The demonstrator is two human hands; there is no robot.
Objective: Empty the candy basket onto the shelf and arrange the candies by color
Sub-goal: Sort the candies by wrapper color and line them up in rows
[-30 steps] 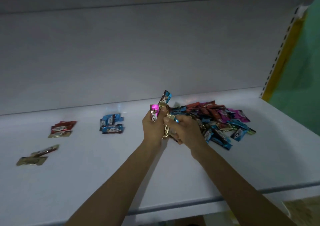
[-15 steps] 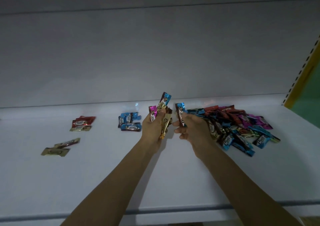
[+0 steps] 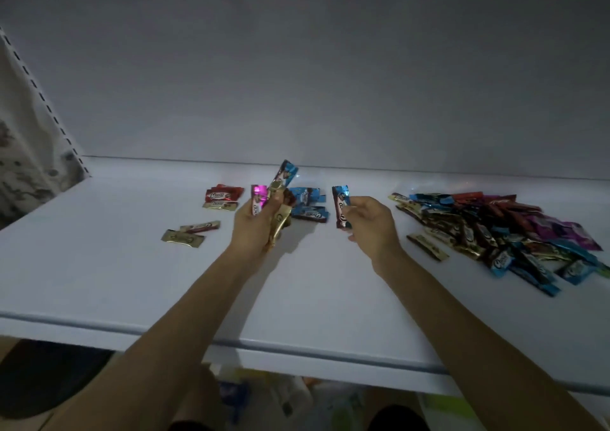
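From the head camera, the left hand (image 3: 254, 222) grips a fanned bunch of candies: a pink candy (image 3: 258, 199), a blue-tipped candy (image 3: 285, 175) sticking up behind it, and a gold candy (image 3: 279, 227) hanging below the fingers. This bunch partly hides the blue group (image 3: 308, 206) lying on the shelf just behind it. The right hand (image 3: 373, 226) pinches one blue candy (image 3: 341, 206), held upright, apart from the left hand.

To the left of the blue group lies a small red group (image 3: 222, 194) with a pale wrapper at its near edge, and nearer the camera two gold-toned wrappers (image 3: 189, 232) lie side by side. Well to the right sits the unsorted heap (image 3: 511, 232) of blue, red, purple and gold wrappers, overlapping one another, with a stray gold wrapper (image 3: 427, 247) just beside its near-left edge.

Everything rests on a white shelf (image 3: 132, 282) with a rounded front lip. A plain grey back panel (image 3: 297, 67) rises behind, and a slotted upright (image 3: 43, 94) stands at the left. The light is dim; beneath the shelf, only blurred shapes show.
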